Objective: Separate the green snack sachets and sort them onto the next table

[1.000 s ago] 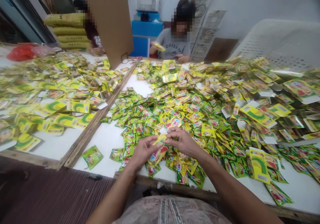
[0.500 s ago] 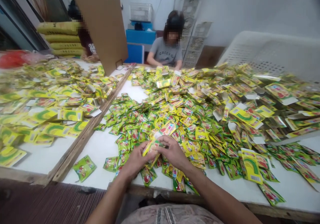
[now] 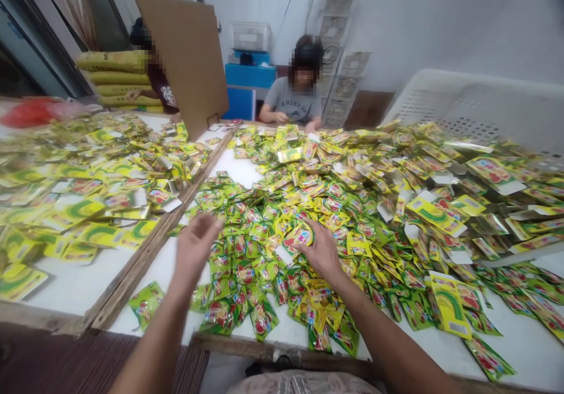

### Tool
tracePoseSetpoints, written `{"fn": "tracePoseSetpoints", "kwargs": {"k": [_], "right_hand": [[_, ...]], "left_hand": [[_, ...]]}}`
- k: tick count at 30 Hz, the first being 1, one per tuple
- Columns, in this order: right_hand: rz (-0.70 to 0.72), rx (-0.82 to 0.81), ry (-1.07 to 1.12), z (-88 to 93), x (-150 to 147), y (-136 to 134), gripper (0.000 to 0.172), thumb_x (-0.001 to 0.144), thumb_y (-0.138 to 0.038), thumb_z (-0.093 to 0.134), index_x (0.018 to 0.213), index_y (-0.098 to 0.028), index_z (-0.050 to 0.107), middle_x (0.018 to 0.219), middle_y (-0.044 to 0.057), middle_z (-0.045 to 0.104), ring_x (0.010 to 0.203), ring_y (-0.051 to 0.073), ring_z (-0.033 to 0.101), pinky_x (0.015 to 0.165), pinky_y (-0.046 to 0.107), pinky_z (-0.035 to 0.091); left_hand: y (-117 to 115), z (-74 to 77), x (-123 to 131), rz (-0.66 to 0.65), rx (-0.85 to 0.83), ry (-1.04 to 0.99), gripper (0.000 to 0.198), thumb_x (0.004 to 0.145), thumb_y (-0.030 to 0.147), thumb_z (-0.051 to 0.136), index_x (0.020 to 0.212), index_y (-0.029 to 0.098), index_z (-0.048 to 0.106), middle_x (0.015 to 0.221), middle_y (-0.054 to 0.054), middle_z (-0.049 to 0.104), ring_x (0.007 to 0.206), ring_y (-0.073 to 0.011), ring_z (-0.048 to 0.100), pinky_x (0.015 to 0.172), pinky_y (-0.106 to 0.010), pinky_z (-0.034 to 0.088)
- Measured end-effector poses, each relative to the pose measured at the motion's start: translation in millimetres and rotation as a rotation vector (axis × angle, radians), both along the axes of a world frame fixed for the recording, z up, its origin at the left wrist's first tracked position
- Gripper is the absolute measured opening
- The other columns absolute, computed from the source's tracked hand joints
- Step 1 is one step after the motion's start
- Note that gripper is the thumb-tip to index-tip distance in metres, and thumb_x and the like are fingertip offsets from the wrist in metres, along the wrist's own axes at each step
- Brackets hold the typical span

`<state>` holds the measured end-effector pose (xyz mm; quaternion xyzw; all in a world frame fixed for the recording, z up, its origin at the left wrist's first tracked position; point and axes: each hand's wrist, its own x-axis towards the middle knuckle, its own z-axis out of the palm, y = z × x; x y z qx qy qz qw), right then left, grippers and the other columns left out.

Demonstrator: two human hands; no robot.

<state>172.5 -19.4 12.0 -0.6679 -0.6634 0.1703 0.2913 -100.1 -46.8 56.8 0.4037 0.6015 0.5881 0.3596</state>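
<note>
My right hand (image 3: 322, 252) has its thumb and fingers closed around a small yellow carton (image 3: 300, 235) with a watermelon picture, its white flap pointing toward me. The carton is over the pile of small green and yellow sachets (image 3: 247, 270). My left hand (image 3: 195, 246) is raised beside the wooden divider strip (image 3: 145, 259), apart from the right one. Its fingers are curled and smeared by motion; I make out nothing in them. A single green sachet (image 3: 147, 303) lies near my left forearm.
Many yellow cartons (image 3: 83, 206) cover the table left of the divider. More open cartons (image 3: 436, 212) heap up at the right by a white perforated basket (image 3: 476, 97). A cardboard panel (image 3: 189, 59) stands at the back. A co-worker in grey (image 3: 293, 100) sits opposite; another is partly hidden.
Both hands held a yellow carton together; it is no longer in them. My left hand has swung left and my right hand has taken hold of another carton. The view has tilted slightly upward.
</note>
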Motion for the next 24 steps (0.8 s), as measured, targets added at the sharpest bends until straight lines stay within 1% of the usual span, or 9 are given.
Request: {"fn": "tracePoseSetpoints", "kwargs": {"k": [3, 5, 7, 10, 11, 13, 16, 19, 24], "right_hand": [[-0.108, 0.058, 0.262, 4.0, -9, -18, 0.043, 0.074, -0.045, 0.058, 0.107, -0.018, 0.053, 0.101, 0.01, 0.059, 0.093, 0.026, 0.053, 0.074, 0.034, 0.042], [-0.138, 0.05, 0.44, 8.0, -21, -33, 0.039, 0.076, -0.046, 0.055, 0.102, -0.018, 0.052, 0.094, 0.008, 0.059, 0.087, 0.022, 0.054, 0.071, 0.031, 0.044], [-0.021, -0.05, 0.577, 10.4, -35, -47, 0.034, 0.078, -0.047, 0.053, 0.097, -0.019, 0.051, 0.085, 0.005, 0.059, 0.078, 0.019, 0.055, 0.066, 0.029, 0.045], [0.243, -0.195, 0.592, 11.3, -47, -52, 0.032, 0.085, -0.049, 0.042, 0.087, -0.02, 0.055, 0.075, 0.002, 0.059, 0.068, 0.017, 0.054, 0.061, 0.027, 0.044], [0.271, -0.188, 0.553, 11.3, -47, -47, 0.034, 0.087, -0.049, 0.038, 0.086, -0.02, 0.056, 0.074, 0.002, 0.059, 0.067, 0.016, 0.054, 0.061, 0.028, 0.043], [0.183, -0.079, 0.43, 10.7, -40, -25, 0.034, 0.088, -0.047, 0.037, 0.09, -0.019, 0.057, 0.079, 0.003, 0.06, 0.07, 0.018, 0.054, 0.063, 0.029, 0.042], [-0.068, 0.113, 0.126, 5.5, -18, 21, 0.034, 0.08, -0.039, 0.051, 0.105, -0.016, 0.056, 0.096, 0.01, 0.061, 0.089, 0.025, 0.052, 0.075, 0.036, 0.04], [-0.035, 0.094, -0.08, -4.2, 3, 51, 0.038, 0.071, -0.034, 0.061, 0.104, -0.015, 0.059, 0.091, 0.011, 0.061, 0.092, 0.028, 0.05, 0.076, 0.038, 0.038], [0.044, 0.155, 0.128, -6.9, 15, 46, 0.033, 0.074, -0.05, 0.055, 0.078, -0.018, 0.062, 0.064, 0.002, 0.054, 0.064, 0.019, 0.049, 0.059, 0.03, 0.038]], "left_hand": [[-32, -31.4, 59, -0.52, -0.374, -0.15, 0.044, 0.065, 0.056, 0.064, 0.075, 0.014, 0.068, 0.07, -0.01, 0.069, 0.061, -0.0195, 0.063, 0.059, -0.032, 0.05], [-46, -43.7, 90, -0.638, -0.523, -0.333, 0.048, 0.065, 0.06, 0.061, 0.074, 0.013, 0.068, 0.073, -0.012, 0.07, 0.063, -0.0194, 0.064, 0.059, -0.029, 0.048], [-47, -47.9, 105, -0.56, -0.502, -0.555, 0.048, 0.064, 0.059, 0.063, 0.079, 0.013, 0.067, 0.082, -0.012, 0.071, 0.071, -0.0189, 0.065, 0.063, -0.028, 0.048], [-33, -45.4, 97, -0.271, -0.282, -0.732, 0.039, 0.064, 0.047, 0.071, 0.086, 0.016, 0.063, 0.089, -0.008, 0.07, 0.079, -0.0167, 0.064, 0.071, -0.026, 0.048], [-27, -43.8, 89, -0.188, -0.219, -0.727, 0.039, 0.063, 0.043, 0.073, 0.088, 0.017, 0.061, 0.089, -0.006, 0.07, 0.078, -0.016, 0.064, 0.07, -0.025, 0.048], [-19, -41.1, 72, -0.099, -0.143, -0.651, 0.043, 0.061, 0.038, 0.075, 0.095, 0.018, 0.057, 0.085, -0.003, 0.069, 0.074, -0.0152, 0.064, 0.066, -0.025, 0.048], [-20, -41.7, 56, -0.151, -0.14, -0.525, 0.053, 0.06, 0.033, 0.076, 0.104, 0.019, 0.052, 0.084, -0.003, 0.069, 0.07, -0.0165, 0.064, 0.064, -0.027, 0.049], [-29, -49.7, 54, -0.264, -0.212, -0.45, 0.051, 0.061, 0.035, 0.075, 0.104, 0.018, 0.052, 0.087, -0.006, 0.07, 0.072, -0.0195, 0.065, 0.066, -0.031, 0.05], [-36, -64.5, 52, -0.334, -0.175, -0.263, 0.033, 0.068, 0.04, 0.067, 0.089, 0.015, 0.059, 0.09, -0.006, 0.069, 0.085, -0.0213, 0.063, 0.071, -0.029, 0.048]]}}
